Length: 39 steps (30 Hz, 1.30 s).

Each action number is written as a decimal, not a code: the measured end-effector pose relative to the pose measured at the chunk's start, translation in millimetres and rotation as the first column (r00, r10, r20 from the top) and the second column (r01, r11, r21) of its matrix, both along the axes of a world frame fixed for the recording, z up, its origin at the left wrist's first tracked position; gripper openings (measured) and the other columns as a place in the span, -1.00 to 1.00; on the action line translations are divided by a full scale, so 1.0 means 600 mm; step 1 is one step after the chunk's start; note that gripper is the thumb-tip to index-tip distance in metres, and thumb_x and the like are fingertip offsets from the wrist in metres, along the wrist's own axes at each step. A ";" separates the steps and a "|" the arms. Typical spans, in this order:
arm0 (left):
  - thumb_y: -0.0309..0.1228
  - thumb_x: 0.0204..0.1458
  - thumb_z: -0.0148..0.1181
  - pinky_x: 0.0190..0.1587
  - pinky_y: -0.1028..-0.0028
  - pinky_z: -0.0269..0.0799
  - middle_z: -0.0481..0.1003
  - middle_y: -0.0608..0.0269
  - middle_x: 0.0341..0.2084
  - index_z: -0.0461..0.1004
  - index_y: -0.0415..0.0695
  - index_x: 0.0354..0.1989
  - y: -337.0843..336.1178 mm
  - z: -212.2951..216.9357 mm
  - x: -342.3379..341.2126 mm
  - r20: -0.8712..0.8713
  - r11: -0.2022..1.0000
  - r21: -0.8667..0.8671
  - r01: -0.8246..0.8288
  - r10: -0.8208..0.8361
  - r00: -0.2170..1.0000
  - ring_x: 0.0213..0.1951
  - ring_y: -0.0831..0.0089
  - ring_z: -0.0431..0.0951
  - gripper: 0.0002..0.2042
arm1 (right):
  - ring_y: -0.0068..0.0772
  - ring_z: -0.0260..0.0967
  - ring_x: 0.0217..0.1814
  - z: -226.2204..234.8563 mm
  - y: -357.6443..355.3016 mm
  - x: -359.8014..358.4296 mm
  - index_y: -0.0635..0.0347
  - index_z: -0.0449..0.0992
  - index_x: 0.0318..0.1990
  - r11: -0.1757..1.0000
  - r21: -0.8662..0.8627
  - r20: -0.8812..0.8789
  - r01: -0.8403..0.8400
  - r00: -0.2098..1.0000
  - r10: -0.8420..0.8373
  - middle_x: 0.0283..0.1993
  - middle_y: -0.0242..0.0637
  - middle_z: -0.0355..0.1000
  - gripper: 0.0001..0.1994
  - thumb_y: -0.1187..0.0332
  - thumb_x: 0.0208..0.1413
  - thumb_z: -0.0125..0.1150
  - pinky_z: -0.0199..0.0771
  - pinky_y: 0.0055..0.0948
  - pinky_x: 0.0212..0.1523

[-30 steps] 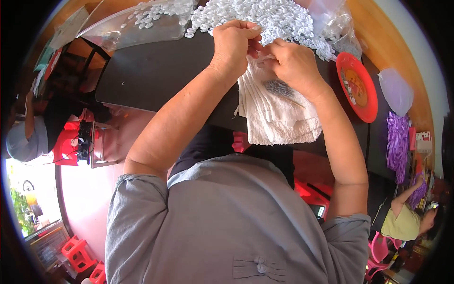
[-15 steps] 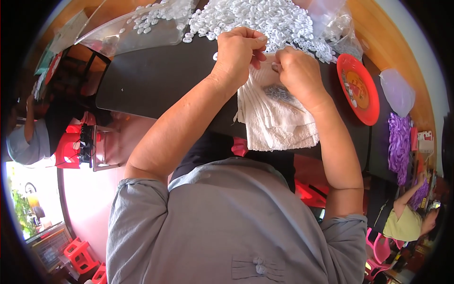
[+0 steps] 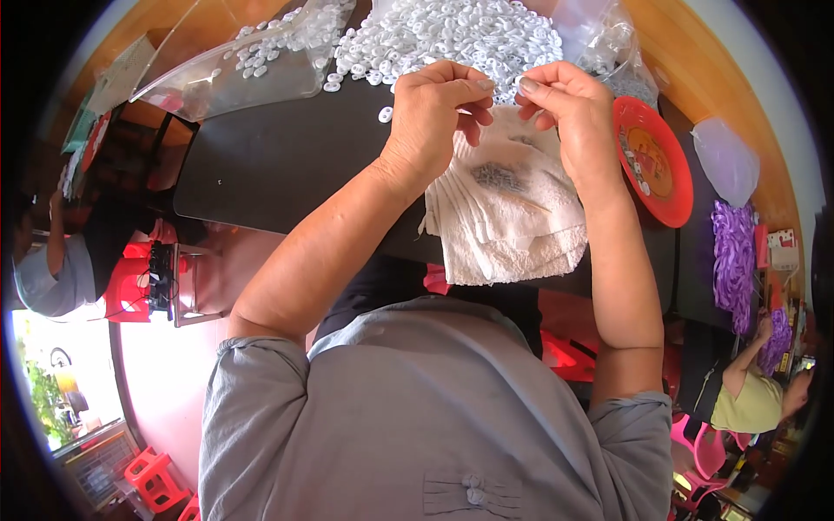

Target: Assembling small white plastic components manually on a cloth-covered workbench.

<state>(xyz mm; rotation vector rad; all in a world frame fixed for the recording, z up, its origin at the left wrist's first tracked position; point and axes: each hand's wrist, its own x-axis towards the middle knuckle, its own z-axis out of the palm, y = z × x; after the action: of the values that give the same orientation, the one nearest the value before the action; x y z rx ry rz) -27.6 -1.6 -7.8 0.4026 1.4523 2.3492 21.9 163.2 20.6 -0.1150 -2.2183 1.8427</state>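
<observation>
Above a folded cream towel (image 3: 512,239), my left hand (image 3: 434,104) is closed in a pinch, thumb against index finger; whatever sits at its tips is too small to make out. My right hand (image 3: 575,100) faces it a short gap away, also pinching, with a tiny whitish spot at its fingertips that I cannot name. On the towel lies a small heap of thin, dark metallic bits (image 3: 499,177). Just beyond both hands spreads a big pile of small white oval pieces with holes (image 3: 443,39). A single white oval piece (image 3: 386,114) lies beside my left hand.
A clear plastic box (image 3: 234,91) with white pieces stands left on the black table (image 3: 261,165). At right are a red plate (image 3: 678,195) holding a few small pieces, plastic bags (image 3: 726,161) and a purple bundle (image 3: 732,260). Other people sit at both sides.
My right hand has moved up and to the right, off the towel, and turned its fingers toward my left hand. The metallic heap on the towel shows more fully.
</observation>
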 end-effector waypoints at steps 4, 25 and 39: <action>-0.50 0.10 0.11 -0.56 0.51 0.33 0.46 0.15 -0.51 0.46 -0.34 -0.34 0.000 0.002 -0.001 0.042 0.999 0.012 0.036 -0.037 0.998 -0.48 0.41 0.49 -0.88 | -0.68 0.32 -0.42 0.001 0.004 0.003 0.22 0.54 -0.26 0.995 0.100 -0.088 -0.025 0.996 0.034 -0.44 -0.46 0.45 -0.88 0.40 0.09 0.16 0.18 -0.66 -0.40; -0.45 0.11 0.17 -0.61 0.54 0.33 0.47 0.21 -0.55 0.47 -0.32 -0.34 0.003 -0.002 0.004 -0.046 0.991 -0.125 0.050 -0.056 0.997 -0.55 0.50 0.48 -0.85 | -0.37 0.39 -0.45 -0.001 -0.001 -0.002 0.34 0.44 -0.34 0.822 0.568 -0.346 0.046 0.919 0.188 -0.48 -0.21 0.43 -0.94 0.54 0.02 0.13 0.37 -0.45 -0.37; -0.51 0.08 0.15 -0.64 0.57 0.23 0.40 0.28 -0.66 0.46 -0.31 -0.45 0.006 -0.005 0.000 -0.212 0.958 -0.270 -0.098 0.041 0.977 -0.66 0.57 0.37 -0.88 | -0.72 0.22 -0.39 -0.005 -0.009 -0.012 0.32 0.47 -0.34 0.907 0.390 -0.117 -0.159 0.968 0.220 -0.45 -0.53 0.35 -0.95 0.54 0.12 0.08 0.23 -0.67 -0.35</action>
<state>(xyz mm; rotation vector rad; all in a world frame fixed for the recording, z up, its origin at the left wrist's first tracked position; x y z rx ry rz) -27.6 2.3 -10.8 0.5351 1.8918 2.1610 14.5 158.0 17.6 0.3209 -2.4911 1.4087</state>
